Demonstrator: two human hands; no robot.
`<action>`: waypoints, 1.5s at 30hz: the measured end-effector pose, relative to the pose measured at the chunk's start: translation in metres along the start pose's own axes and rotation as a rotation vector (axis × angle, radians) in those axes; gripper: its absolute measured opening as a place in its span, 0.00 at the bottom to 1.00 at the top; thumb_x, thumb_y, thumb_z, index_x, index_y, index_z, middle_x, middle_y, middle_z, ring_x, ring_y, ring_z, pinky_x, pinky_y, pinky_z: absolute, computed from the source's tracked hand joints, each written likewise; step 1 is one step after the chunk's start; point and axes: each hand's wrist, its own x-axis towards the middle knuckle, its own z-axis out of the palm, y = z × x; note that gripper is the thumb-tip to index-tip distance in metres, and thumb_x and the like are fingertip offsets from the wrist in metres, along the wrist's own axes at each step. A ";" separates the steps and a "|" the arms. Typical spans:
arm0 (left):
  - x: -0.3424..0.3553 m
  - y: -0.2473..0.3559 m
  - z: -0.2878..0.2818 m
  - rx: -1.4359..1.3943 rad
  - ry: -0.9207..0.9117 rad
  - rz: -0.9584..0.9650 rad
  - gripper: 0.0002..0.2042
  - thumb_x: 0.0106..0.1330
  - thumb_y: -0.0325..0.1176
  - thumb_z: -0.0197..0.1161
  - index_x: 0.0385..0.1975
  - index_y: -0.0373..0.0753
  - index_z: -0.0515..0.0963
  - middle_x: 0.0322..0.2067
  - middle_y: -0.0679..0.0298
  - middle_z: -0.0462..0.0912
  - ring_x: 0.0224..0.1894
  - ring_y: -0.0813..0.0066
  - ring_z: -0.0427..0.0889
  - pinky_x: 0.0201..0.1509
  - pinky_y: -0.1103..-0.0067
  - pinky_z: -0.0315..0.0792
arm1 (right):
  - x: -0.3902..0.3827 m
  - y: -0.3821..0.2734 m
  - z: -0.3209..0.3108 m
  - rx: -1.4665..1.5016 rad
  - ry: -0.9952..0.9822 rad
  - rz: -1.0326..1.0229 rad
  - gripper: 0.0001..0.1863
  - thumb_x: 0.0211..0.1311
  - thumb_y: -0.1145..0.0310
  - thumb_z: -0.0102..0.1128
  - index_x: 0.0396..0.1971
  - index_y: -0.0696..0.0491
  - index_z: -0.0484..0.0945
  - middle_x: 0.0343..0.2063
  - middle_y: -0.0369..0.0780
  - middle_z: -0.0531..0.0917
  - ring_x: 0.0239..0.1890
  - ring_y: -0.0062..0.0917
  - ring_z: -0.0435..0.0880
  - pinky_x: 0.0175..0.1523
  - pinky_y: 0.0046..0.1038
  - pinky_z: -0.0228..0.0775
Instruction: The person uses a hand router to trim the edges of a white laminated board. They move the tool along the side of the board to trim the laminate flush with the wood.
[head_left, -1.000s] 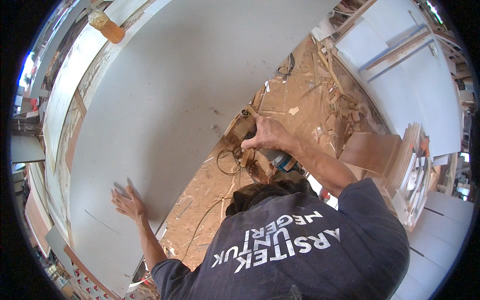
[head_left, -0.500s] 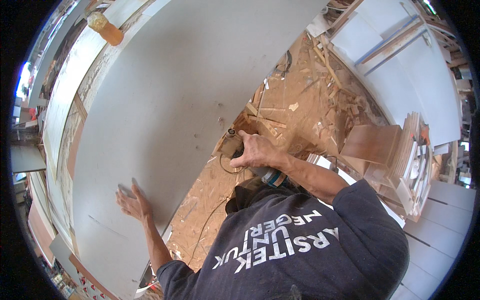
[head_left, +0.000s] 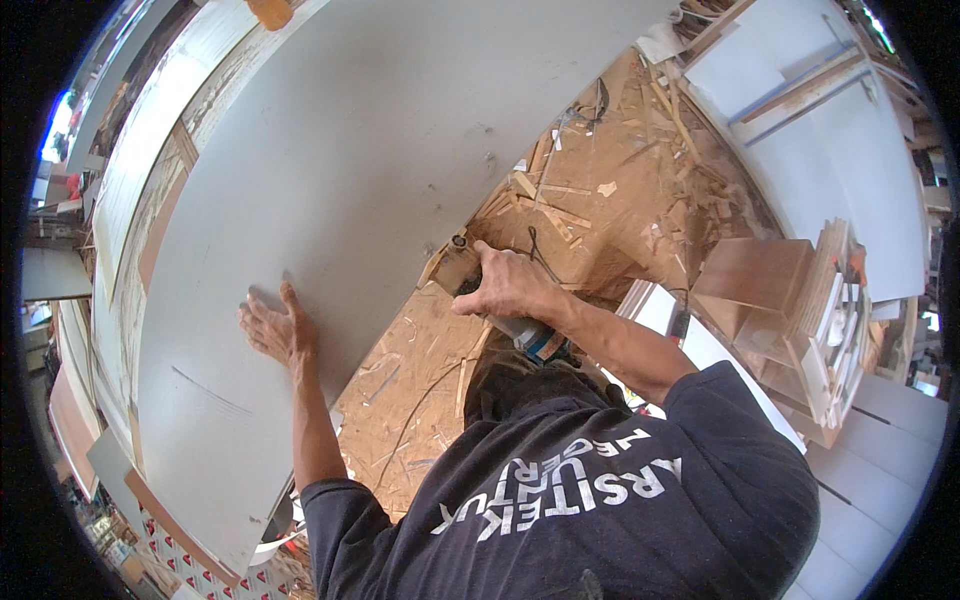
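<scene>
L hand [head_left: 272, 328] flat, fingers spread, on large pale grey laminate board [head_left: 330, 170]; R hand [head_left: 508, 285] clenched round corded handheld power tool [head_left: 458, 268] at board edge. Risk: board shifts, tool gouges edge.

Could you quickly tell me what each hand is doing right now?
Left hand: open, flat on the grey panel.
Right hand: closed around a power tool.

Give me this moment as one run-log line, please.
left hand flat on grey panel | right hand gripping corded power tool at panel edge | wood scraps on floor
</scene>
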 end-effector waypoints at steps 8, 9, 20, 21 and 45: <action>-0.003 0.004 -0.003 -0.049 -0.025 -0.018 0.48 0.67 0.74 0.45 0.77 0.41 0.54 0.77 0.44 0.48 0.81 0.49 0.40 0.81 0.53 0.34 | -0.013 -0.026 0.041 0.011 -0.016 0.008 0.62 0.37 0.42 0.71 0.66 0.75 0.61 0.47 0.67 0.82 0.54 0.52 0.84 0.59 0.41 0.77; -0.002 0.003 -0.004 -0.051 -0.027 -0.018 0.48 0.67 0.74 0.45 0.77 0.41 0.54 0.77 0.43 0.47 0.81 0.49 0.39 0.81 0.53 0.34 | -0.014 -0.029 0.045 0.009 -0.017 0.008 0.62 0.37 0.42 0.71 0.66 0.75 0.61 0.46 0.66 0.82 0.54 0.52 0.84 0.59 0.41 0.77; -0.002 0.003 -0.003 -0.151 -0.047 -0.013 0.48 0.66 0.71 0.50 0.76 0.38 0.54 0.77 0.43 0.46 0.81 0.49 0.36 0.81 0.55 0.30 | -0.019 -0.045 0.097 0.027 0.041 -0.047 0.61 0.34 0.43 0.72 0.62 0.77 0.64 0.41 0.66 0.83 0.49 0.55 0.86 0.55 0.41 0.80; -0.002 0.001 -0.001 -0.164 -0.041 -0.012 0.48 0.66 0.71 0.50 0.76 0.38 0.53 0.77 0.43 0.45 0.81 0.49 0.36 0.81 0.55 0.30 | -0.021 -0.049 0.102 0.028 0.046 -0.045 0.61 0.34 0.43 0.72 0.62 0.77 0.64 0.41 0.67 0.83 0.49 0.54 0.86 0.55 0.41 0.79; 0.050 -0.170 -0.017 -0.698 0.183 0.081 0.42 0.73 0.64 0.49 0.70 0.27 0.61 0.72 0.39 0.59 0.76 0.44 0.54 0.79 0.57 0.44 | -0.055 -0.122 0.219 0.016 0.020 -0.012 0.55 0.37 0.43 0.73 0.59 0.72 0.68 0.41 0.63 0.84 0.48 0.54 0.86 0.54 0.43 0.79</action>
